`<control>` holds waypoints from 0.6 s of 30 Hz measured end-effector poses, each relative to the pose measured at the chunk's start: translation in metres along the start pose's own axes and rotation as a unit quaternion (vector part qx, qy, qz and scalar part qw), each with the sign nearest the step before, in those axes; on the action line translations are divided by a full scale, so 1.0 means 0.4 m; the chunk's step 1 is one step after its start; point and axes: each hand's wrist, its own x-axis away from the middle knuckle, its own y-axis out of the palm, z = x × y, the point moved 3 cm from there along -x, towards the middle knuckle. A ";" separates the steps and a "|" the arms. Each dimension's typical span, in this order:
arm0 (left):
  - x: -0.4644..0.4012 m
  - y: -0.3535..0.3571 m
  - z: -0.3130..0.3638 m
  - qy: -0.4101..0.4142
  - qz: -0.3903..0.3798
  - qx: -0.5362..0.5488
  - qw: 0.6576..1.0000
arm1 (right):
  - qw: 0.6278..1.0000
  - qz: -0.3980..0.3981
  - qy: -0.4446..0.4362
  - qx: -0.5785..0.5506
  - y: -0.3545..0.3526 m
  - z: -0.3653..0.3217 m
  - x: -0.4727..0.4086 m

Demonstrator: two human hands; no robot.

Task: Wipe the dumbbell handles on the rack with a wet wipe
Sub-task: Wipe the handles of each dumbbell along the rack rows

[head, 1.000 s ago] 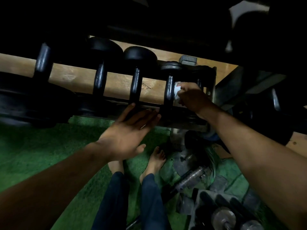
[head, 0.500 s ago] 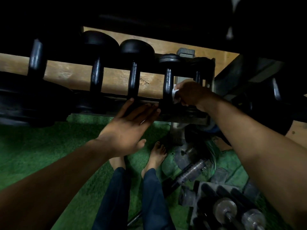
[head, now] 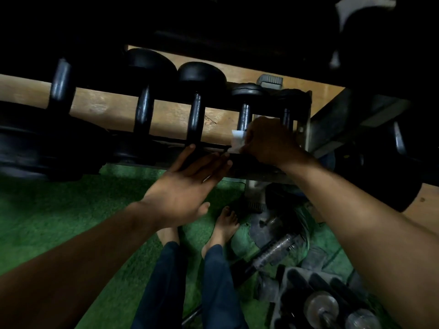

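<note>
Several black dumbbells lie across the dark rack [head: 152, 160]. My right hand [head: 268, 141] holds a white wet wipe [head: 237, 141] against the near end of a small dumbbell's handle [head: 244, 115], second from the right end. Just right of it, another small dumbbell's handle [head: 286, 117] shows behind my knuckles. My left hand [head: 187, 186] is flat with straight fingers, its fingertips resting on the rack's front rail below a larger dumbbell's handle [head: 196, 117]. More handles [head: 143, 112] stand further left.
Green turf [head: 47, 222] covers the floor, with my bare feet [head: 223, 226] below the rack. Loose weight plates and a chrome bar [head: 273, 252] lie at lower right beside a tray of chrome dumbbells [head: 320, 307]. A wooden board [head: 114, 108] runs behind the rack.
My right hand has slid the wipe down the small dumbbell's handle toward the front rail. My left hand has stayed on the rail.
</note>
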 end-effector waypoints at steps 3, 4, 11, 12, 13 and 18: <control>0.000 0.002 0.001 -0.002 -0.003 0.001 1.000 | 0.995 0.011 -0.080 0.060 -0.018 -0.046 0.006; -0.001 0.002 0.001 -0.002 -0.005 0.000 1.000 | 0.993 0.010 -0.100 0.055 -0.027 -0.060 0.010; 0.001 0.000 0.000 -0.004 -0.002 0.014 1.000 | 0.983 -0.066 -0.156 0.074 -0.026 -0.064 0.003; 0.001 0.000 0.000 -0.004 0.001 0.013 1.000 | 0.984 -0.069 -0.147 0.075 -0.035 -0.052 0.006; 0.001 0.002 0.000 -0.003 0.005 0.012 1.000 | 0.985 -0.069 -0.137 0.074 -0.044 -0.039 0.011; 0.000 0.008 -0.001 0.000 0.012 0.018 1.000 | 0.992 -0.090 -0.038 0.075 -0.053 0.011 0.024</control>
